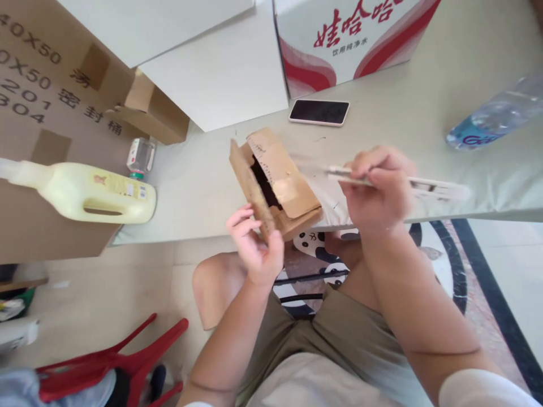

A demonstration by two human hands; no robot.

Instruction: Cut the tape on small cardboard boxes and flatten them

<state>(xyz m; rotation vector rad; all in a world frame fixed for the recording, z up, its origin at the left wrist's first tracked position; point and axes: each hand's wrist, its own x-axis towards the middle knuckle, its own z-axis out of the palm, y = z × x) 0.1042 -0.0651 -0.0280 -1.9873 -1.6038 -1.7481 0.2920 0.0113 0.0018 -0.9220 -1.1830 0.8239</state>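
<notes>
A small brown cardboard box (292, 181) lies near the table's front edge, with a dark gap showing between its lifted flap and its top. My left hand (258, 243) grips that flap's lower end, thumb on one side and fingers on the other. To the right of the box, my right hand (377, 186) is closed around a white utility knife (439, 188). Motion smears the blade end, which points left toward the box and appears apart from it.
Behind the box lie a phone (319, 112) and a white-and-red carton (352, 39). A water bottle (487, 121) is at the right. On the left are a yellow jug (97, 192), a small bottle (141, 155) and large cartons (80, 130). A red stool (139, 362) stands below.
</notes>
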